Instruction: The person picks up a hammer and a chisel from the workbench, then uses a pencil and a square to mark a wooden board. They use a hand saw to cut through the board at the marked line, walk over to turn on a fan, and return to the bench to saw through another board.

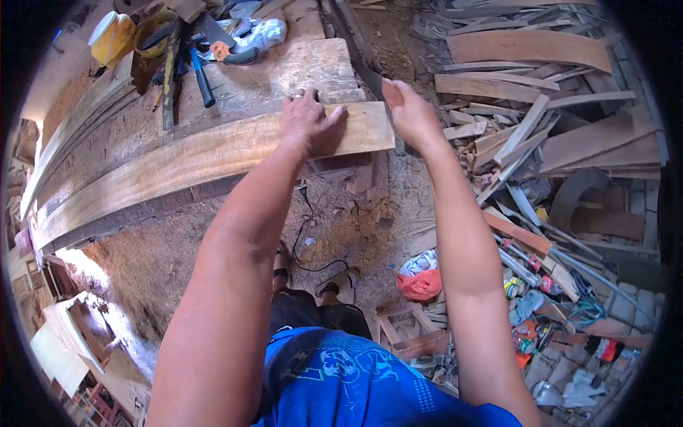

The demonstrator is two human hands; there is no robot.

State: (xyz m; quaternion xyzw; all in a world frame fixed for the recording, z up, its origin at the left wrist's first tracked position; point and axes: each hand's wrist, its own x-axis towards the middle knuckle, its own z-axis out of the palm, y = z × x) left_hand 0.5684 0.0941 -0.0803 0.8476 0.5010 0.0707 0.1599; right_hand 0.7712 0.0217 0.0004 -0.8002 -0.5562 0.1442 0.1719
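A long, pale wooden plank [206,153] lies across the front of the workbench, its right end jutting past the bench side. My left hand [309,119] presses down on the plank near that end, thumb spread on top and fingers bent over the far edge. In my right hand [414,117] is a handsaw [369,78], held by its reddish-brown handle. Its dark blade slants up and away, close to the plank's right end. My right fingers wrap the handle and partly hide it.
On the bench [313,60] lie a hammer [202,80], another handsaw [226,46] and a plastic bag [263,34], with a yellow bucket [112,37] behind. Offcuts [526,132] heap along the right. A black cord [304,228] runs over the sawdust-covered floor near my feet; a red bag [420,283] sits nearby.
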